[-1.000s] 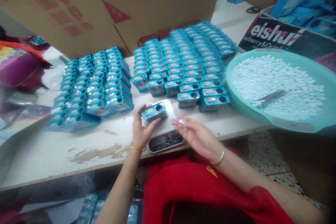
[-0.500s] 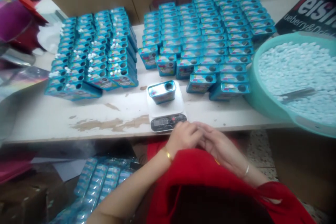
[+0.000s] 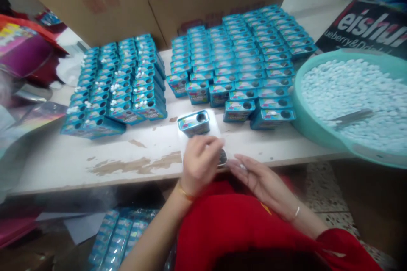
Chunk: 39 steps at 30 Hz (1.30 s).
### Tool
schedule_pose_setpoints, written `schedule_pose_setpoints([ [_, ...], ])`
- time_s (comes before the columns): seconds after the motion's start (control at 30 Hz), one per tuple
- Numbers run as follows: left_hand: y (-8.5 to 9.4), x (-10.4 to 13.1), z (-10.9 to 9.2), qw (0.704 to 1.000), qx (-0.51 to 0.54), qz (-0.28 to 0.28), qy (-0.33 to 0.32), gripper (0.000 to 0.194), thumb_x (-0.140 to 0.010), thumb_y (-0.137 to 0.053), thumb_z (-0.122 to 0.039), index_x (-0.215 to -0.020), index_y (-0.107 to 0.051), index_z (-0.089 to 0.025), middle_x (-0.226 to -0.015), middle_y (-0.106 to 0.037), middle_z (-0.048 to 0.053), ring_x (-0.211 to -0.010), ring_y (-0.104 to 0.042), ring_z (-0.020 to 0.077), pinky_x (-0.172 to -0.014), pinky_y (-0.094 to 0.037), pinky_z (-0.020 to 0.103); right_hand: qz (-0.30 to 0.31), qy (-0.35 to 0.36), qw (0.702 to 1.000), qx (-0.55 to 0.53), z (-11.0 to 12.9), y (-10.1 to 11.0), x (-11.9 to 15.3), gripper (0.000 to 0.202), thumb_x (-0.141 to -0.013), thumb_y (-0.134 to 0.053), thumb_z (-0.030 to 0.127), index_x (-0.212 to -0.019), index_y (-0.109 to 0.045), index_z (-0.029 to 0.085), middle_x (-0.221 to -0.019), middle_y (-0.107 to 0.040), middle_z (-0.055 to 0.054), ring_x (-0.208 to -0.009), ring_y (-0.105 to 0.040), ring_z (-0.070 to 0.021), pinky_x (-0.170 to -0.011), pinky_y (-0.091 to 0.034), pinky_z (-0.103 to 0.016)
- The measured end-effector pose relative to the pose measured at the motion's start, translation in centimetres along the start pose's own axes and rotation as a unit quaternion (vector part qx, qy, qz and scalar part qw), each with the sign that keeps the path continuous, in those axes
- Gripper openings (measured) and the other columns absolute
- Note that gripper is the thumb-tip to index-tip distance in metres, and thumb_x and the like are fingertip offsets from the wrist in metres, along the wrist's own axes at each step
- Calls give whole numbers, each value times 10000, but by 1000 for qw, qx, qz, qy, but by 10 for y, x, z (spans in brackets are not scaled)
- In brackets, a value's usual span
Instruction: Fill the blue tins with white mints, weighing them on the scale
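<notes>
A blue candy box (image 3: 194, 123) with a round hole in its top stands upright on a small white kitchen scale (image 3: 215, 129). My left hand (image 3: 201, 159) is over the front of the scale, just before the box, and covers much of the display. Its fingers are curled together; whatever they pinch is hidden. Palm up by the table edge, right of the scale, my right hand (image 3: 262, 180) is loosely cupped with small white candies (image 3: 242, 167) at its fingers.
Rows of blue boxes (image 3: 121, 80) with white candies on their tops stand left. More blue boxes (image 3: 238, 63) stand behind and right of the scale. A turquoise basin (image 3: 318, 135) of white candies holds a metal scoop (image 3: 352, 118). A cardboard box (image 3: 121, 8) borders the back.
My hands were together at the table edge; they have come apart. The left has moved left and forward over the scale, while the right stays near the edge. The camera view has shifted.
</notes>
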<state>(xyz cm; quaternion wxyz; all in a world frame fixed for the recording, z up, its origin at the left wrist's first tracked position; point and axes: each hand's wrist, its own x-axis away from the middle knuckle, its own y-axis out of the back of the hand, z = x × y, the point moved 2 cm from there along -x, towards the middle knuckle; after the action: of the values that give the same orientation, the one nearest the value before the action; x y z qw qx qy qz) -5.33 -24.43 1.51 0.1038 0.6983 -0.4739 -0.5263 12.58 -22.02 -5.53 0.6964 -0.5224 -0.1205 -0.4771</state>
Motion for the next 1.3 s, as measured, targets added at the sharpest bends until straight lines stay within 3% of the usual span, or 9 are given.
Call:
schedule_pose_setpoints([
  [0.1,18,-25,22,997,-49,-58,29,247,-847,-552,-107,-1071,-600,-196,-953,-632,55,-878,-565,149,-787,-453,302,-5,12,1000,-13,2,1,-3,184,-836,-622,192,-1010,-637,134,-1080,-696,-133,-1077,-639,-220,-969,-509,-323],
  [0.2,20,-36,37,992,-112,-37,37,188,-854,-571,-158,-1028,-629,-198,-921,-658,46,-858,-583,155,-808,-423,326,-4,23,1000,-21,6,3,-6,200,-823,-630,182,-1017,-640,136,-1067,-700,-129,-1057,-648,-212,-945,-525,-307],
  [0.3,22,-34,42,987,-149,-20,49,197,-858,-578,-190,-1045,-638,-213,-966,-678,42,-900,-598,165,-869,-390,356,-18,43,999,-5,12,8,-12,214,-793,-651,157,-1006,-650,133,-1002,-713,-123,-961,-676,-184,-842,-557,-253],
  [0.43,38,-25,48,983,-149,-69,83,203,-864,-574,-221,-1054,-643,-210,-1022,-667,54,-986,-598,175,-922,-407,362,-46,82,995,31,21,20,-21,199,-756,-682,135,-954,-668,138,-840,-709,-69,-743,-662,-120,-652,-544,-191],
  [0.63,58,-11,68,976,-150,-78,135,182,-874,-562,-231,-1027,-655,-201,-1006,-666,54,-980,-603,167,-921,-441,345,-22,92,991,90,22,29,-28,223,-800,-689,272,-993,-652,167,-796,-660,-19,-624,-571,-72,-522,-441,-162],
  [0.8,60,-7,75,975,-151,-80,140,181,-873,-565,-238,-1024,-657,-202,-1010,-664,55,-987,-598,167,-932,-433,347,0,99,990,101,21,28,-28,229,-815,-672,312,-1003,-635,187,-810,-635,-9,-591,-530,-67,-478,-375,-171],
  [1.3,52,-9,76,975,-147,-62,152,163,-887,-539,-282,-967,-654,-198,-981,-665,58,-976,-602,170,-929,-435,359,-3,108,988,111,23,25,-25,277,-773,-705,352,-990,-630,196,-796,-630,-4,-577,-501,-76,-477,-358,-197],
])
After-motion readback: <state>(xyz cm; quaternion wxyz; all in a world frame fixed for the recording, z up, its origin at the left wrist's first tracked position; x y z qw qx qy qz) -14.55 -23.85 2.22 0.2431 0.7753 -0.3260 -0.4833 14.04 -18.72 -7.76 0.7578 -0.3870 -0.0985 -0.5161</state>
